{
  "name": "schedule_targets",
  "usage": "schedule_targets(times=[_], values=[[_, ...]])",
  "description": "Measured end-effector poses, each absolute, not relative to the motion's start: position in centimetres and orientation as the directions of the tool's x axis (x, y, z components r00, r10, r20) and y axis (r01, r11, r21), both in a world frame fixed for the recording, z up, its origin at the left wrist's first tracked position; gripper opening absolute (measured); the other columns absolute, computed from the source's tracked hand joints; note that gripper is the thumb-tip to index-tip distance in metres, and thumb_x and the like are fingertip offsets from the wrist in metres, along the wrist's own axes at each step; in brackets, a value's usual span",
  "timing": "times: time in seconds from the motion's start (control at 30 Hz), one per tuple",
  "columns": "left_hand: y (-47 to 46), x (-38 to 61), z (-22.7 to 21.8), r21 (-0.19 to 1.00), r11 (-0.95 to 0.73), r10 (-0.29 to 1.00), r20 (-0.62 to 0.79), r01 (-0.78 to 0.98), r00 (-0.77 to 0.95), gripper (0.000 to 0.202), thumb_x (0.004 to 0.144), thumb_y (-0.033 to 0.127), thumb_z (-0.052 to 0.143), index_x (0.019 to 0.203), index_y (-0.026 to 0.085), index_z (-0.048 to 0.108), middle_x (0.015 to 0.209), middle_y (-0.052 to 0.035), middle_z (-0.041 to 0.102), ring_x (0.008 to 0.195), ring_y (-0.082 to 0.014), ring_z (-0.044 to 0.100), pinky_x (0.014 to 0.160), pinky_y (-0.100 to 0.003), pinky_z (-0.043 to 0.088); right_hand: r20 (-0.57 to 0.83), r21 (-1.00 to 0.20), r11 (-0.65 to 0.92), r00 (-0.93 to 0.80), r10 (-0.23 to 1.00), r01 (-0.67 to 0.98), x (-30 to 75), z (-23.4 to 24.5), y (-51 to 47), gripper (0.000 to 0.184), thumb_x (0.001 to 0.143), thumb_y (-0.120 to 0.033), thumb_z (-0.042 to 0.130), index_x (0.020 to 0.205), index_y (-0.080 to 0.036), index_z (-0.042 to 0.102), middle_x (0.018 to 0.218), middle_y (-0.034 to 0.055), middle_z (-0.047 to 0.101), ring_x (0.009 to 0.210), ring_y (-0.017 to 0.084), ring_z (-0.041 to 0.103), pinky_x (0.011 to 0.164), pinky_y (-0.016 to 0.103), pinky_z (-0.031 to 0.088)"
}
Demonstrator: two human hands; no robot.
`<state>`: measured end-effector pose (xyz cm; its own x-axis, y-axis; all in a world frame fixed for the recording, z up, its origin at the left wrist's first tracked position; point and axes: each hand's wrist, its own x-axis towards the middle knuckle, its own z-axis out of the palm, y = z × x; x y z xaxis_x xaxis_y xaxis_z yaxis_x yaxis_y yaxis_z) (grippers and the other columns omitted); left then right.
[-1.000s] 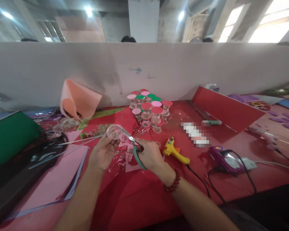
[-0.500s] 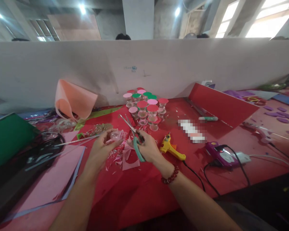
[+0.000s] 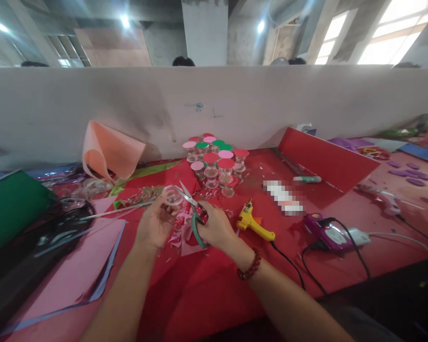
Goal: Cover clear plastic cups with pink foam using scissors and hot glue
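Note:
My left hand (image 3: 154, 225) is closed on a small clear plastic cup (image 3: 172, 194) held just above the red table (image 3: 214, 289). My right hand (image 3: 216, 227) grips green-handled scissors (image 3: 192, 211); their open blades point up and left and touch the cup's rim. Pink paper scraps (image 3: 180, 230) lie on the table right under both hands. A red bead bracelet (image 3: 249, 266) sits on my right wrist.
A cluster of small clear cups with pink, red and green round lids (image 3: 217, 161) stands behind the hands. A yellow glue gun (image 3: 253, 223) and a purple device with cables (image 3: 328, 235) lie to the right. Pink sheets (image 3: 74, 270), a green sheet (image 3: 10, 204) and a curled peach sheet (image 3: 110, 152) are on the left.
The scissors, lifted away with blades pointing up half a second ago, have come back down to the cup's rim. My left hand turned the cup slightly and holds it a bit lower.

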<state>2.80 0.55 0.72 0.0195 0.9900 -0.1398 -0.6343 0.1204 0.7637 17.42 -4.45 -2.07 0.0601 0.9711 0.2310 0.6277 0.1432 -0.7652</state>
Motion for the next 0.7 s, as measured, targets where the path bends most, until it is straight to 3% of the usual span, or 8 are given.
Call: schedule_targets(times=[0.1,0.2,0.3,0.47,0.57,0.7], values=[[0.7,2.0,1.0,0.736,0.123,0.986,-0.169,-0.666,-0.005,0.012,0.081,0.02,0.06,0.087,0.011,0.066,0.069,-0.0022,0.065,0.049,-0.0083,0.054,0.043,-0.018,0.044,0.241,-0.654,0.129,0.044,0.969,0.745,17.3,-2.2,-4.6,0.044,0.074,-0.023,0.061,0.118,-0.021,0.061,0.099,0.01,0.068,0.081,0.022,0.065,0.072,0.029,0.045],[0.7,1.7,1.3,0.714,0.112,0.982,-0.188,-0.691,-0.035,0.013,0.085,0.022,0.059,0.088,0.011,0.065,0.07,-0.0027,0.065,0.049,-0.0078,0.054,0.042,-0.016,0.044,0.246,-0.632,0.116,0.057,0.968,0.766,17.3,-2.1,-4.7,0.046,0.077,-0.026,0.059,0.123,-0.021,0.059,0.104,0.0116,0.068,0.085,0.024,0.066,0.074,0.032,0.047],[0.7,1.7,1.0,0.705,0.072,0.985,-0.159,-0.706,-0.059,0.012,0.082,0.02,0.064,0.092,0.013,0.065,0.075,-0.0025,0.066,0.053,-0.0069,0.056,0.048,-0.015,0.049,0.307,-0.636,0.141,0.082,0.948,0.758,17.4,-2.0,-4.8,0.047,0.078,-0.03,0.06,0.123,-0.021,0.058,0.108,0.0112,0.066,0.092,0.025,0.064,0.078,0.033,0.048],[1.0,1.1,-0.2,0.68,0.11,0.992,-0.126,-0.725,0.032,0.019,0.072,0.015,0.075,0.086,0.017,0.061,0.066,0.0018,0.059,0.058,-0.0072,0.057,0.051,-0.013,0.05,0.453,-0.576,0.258,0.04,0.891,0.775,17.2,-1.9,-5.1,0.05,0.071,-0.033,0.067,0.118,-0.017,0.059,0.112,0.0123,0.064,0.104,0.028,0.058,0.091,0.038,0.044],[1.1,0.8,-0.7,0.667,0.086,0.996,-0.068,-0.74,0.055,0.026,0.067,0.008,0.075,0.085,0.018,0.059,0.072,0.0022,0.061,0.062,-0.0065,0.059,0.056,-0.013,0.051,0.424,-0.628,0.247,0.058,0.904,0.738,17.1,-2.3,-5.0,0.047,0.073,-0.032,0.066,0.117,-0.018,0.06,0.111,0.0117,0.066,0.1,0.026,0.061,0.088,0.035,0.046],[1.1,0.8,-1.0,0.696,0.029,0.999,-0.002,-0.717,0.039,0.035,0.064,0.003,0.074,0.092,0.02,0.061,0.082,0.0028,0.066,0.064,-0.0062,0.061,0.061,-0.015,0.052,0.325,-0.714,0.183,0.088,0.942,0.676,17.0,-3.2,-4.6,0.04,0.077,-0.032,0.064,0.117,-0.023,0.06,0.095,0.0061,0.07,0.081,0.02,0.065,0.073,0.028,0.046]])
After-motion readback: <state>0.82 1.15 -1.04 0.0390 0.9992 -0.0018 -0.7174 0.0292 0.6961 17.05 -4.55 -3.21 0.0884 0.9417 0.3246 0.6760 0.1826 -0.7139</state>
